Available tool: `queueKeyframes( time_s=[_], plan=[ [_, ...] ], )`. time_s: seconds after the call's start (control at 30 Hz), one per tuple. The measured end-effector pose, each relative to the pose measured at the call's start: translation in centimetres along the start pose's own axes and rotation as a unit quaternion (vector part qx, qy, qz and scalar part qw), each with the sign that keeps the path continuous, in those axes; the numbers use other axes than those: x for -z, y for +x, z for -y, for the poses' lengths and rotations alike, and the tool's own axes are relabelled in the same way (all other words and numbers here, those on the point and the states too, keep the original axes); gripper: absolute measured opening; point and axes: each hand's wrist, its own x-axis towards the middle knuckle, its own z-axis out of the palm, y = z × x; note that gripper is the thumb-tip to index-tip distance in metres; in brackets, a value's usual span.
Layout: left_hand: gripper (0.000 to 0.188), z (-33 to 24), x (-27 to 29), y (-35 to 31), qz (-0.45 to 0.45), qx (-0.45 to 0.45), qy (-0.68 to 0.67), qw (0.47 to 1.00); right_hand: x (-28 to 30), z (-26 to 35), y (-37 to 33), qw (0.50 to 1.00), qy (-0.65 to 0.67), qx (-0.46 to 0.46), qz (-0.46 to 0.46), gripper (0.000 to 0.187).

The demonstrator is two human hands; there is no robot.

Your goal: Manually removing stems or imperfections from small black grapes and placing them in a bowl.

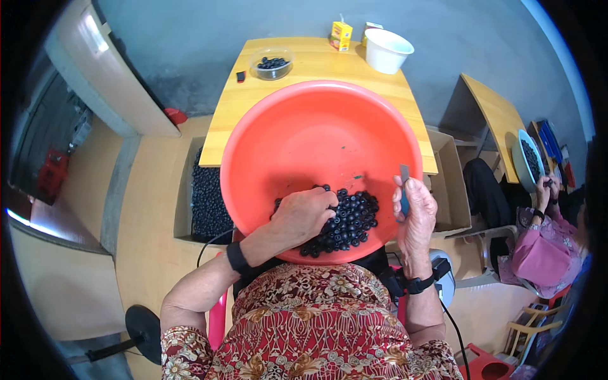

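A large red basin rests before me, its near rim at my lap. Small black round pieces, several with a hole or dimple, are heaped in its near part. My left hand is down at the heap's left side, fingers curled together among the pieces; what is between the fingertips is hidden. Over the basin's right rim, my right hand is closed round a small knife with a short flat grey blade pointing up and a blue handle partly hidden by the fingers.
On the wooden table stand a clear bowl of black pieces, a yellow carton and a white tub. A box of black pieces is at left, a cardboard box at right. Farther right sits another person with a pale-blue basin.
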Motion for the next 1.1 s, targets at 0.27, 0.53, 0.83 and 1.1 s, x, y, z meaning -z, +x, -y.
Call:
queueKeyframes(
  time_s=[0.27, 0.53, 0.83, 1.1],
  plan=[
    [0.015, 2.4, -4.9, 1.8, 0.057, -0.043, 0.068, 0.995, 0.0, 0.6, 0.4, 1.0, 0.004, 0.006, -0.003, 0.026],
    [0.008, 2.7, -4.9, 1.7, 0.012, -0.12, 0.157, 0.98, -0.2, 0.1, 0.2, 1.0, -0.01, 0.001, 0.011, 0.027],
    [0.013, 1.5, -2.7, 2.8, 0.061, 0.031, -0.047, 0.997, -0.4, 0.0, -0.1, 0.999, -0.04, 0.006, 0.037, 0.025],
    [0.022, -3.0, 2.8, 0.8, 0.061, 0.107, -0.579, 0.806, -1.1, 0.4, -1.2, 0.953, -0.179, 0.145, 0.198, 0.021]
  ],
)
